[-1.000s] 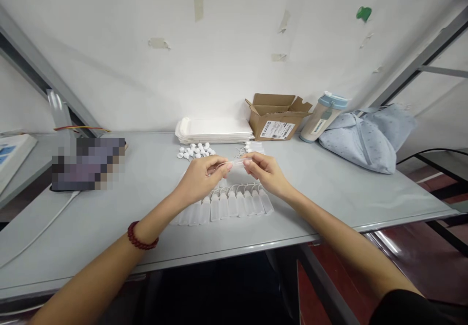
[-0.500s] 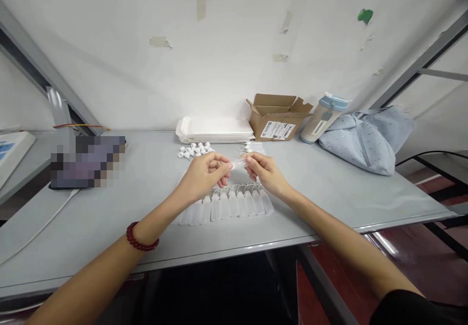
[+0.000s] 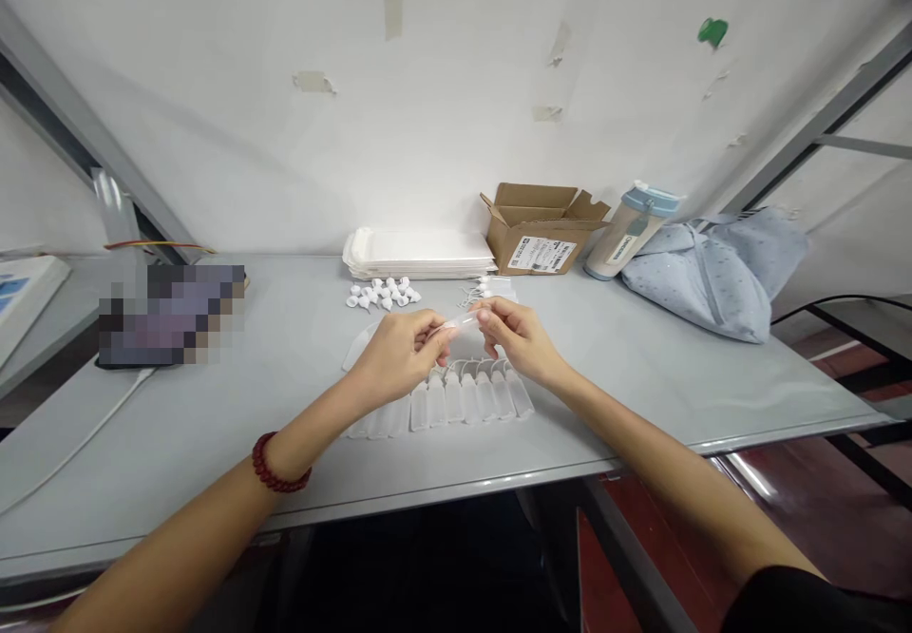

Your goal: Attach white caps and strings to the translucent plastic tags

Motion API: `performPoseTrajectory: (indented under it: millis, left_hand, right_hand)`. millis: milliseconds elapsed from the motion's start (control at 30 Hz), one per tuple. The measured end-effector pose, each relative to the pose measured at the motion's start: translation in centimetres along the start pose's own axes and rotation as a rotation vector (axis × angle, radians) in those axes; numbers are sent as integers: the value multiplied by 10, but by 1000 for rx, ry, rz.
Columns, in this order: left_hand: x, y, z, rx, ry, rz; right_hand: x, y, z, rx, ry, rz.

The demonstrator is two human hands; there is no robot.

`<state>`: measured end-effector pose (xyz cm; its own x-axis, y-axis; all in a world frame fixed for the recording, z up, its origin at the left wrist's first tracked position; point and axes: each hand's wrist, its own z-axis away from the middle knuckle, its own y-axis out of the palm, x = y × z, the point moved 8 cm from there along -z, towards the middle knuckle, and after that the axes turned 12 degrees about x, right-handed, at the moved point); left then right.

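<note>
My left hand (image 3: 399,355) and my right hand (image 3: 517,338) meet above the table, pinching a thin transparent plastic piece (image 3: 457,323) between their fingertips. Its exact kind is hard to tell at this size. Just below my hands lies a row of translucent plastic dropper bottles (image 3: 470,397) with thin white loops at their tops, partly hidden by my left hand. Beyond my fingers are a small heap of white caps (image 3: 381,295) and several small white parts (image 3: 484,287).
The grey table (image 3: 214,433) holds a stack of white trays (image 3: 417,255), an open cardboard box (image 3: 541,234), a blue-lidded tumbler (image 3: 631,232) and a pale blue bag (image 3: 702,281). A pixelated object (image 3: 171,317) with a white cable lies at left.
My left hand has dropped slightly and turned, and the transparent piece now lies at a thinner, more tilted angle between my fingers. The items on the table have not moved.
</note>
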<state>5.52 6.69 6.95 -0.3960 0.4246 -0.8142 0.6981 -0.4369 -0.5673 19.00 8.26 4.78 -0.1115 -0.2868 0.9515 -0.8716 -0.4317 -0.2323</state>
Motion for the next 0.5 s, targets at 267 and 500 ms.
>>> performPoseTrajectory:
  millis: [267,500]
  left_hand:
    - [-14,3,6,-116,249,-495]
    - [3,-29,-1,-177,75,-327]
  right_hand:
    - [4,2,0,-9,21,-84]
    - [-2,-15,-3,-75,52,-25]
